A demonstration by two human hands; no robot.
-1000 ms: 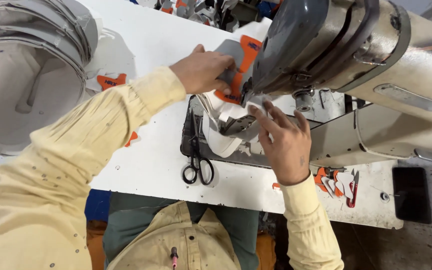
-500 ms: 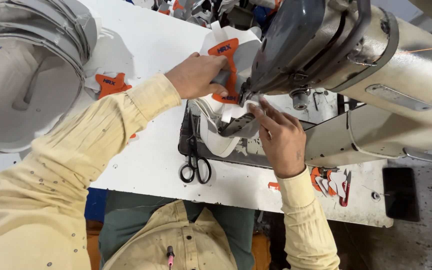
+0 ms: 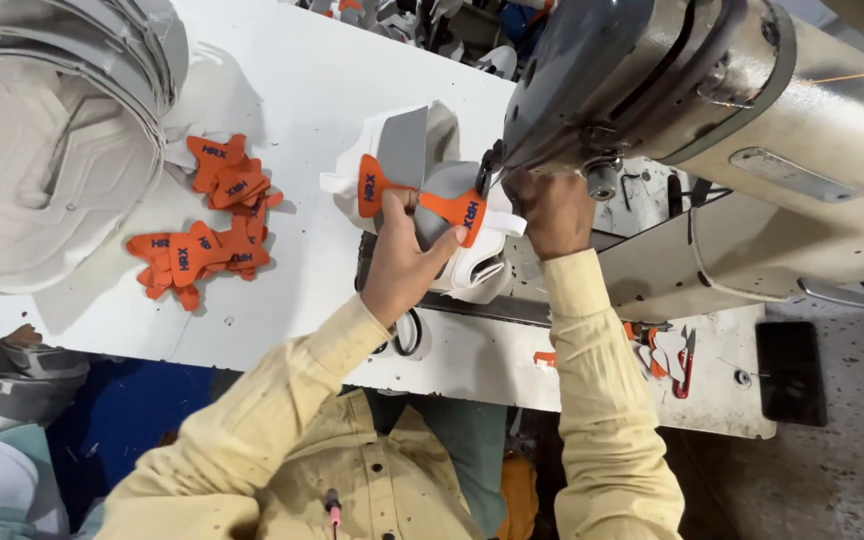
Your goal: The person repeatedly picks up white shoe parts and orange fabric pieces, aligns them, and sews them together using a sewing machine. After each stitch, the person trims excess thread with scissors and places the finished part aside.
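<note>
Orange tab (image 3: pixel 422 200) lies across white-grey shoe upper (image 3: pixel 452 255), long axis pointing right toward sewing machine (image 3: pixel 642 90) head. Left hand (image 3: pixel 402 260) pinches it from below; right hand (image 3: pixel 552 210), closer to needle, fingers curled on upper's edge.

This is a sewing workshop, most likely one that makes shoes. A heavy industrial sewing machine (image 3: pixel 712 130) fills the view from 12 to 3 o'clock, bolted over a worn white worktable (image 3: pixel 292 90). At 9 o'clock lies a heap of identical orange cut pieces (image 3: pixel 207 225), at 10 o'clock a tall stack of grey and white cut panels (image 3: pixel 52 140), more part-made pieces crowd the table's far edge at 12 o'clock, and a bare concrete floor (image 3: pixel 832 460) shows at 4 o'clock.
</note>
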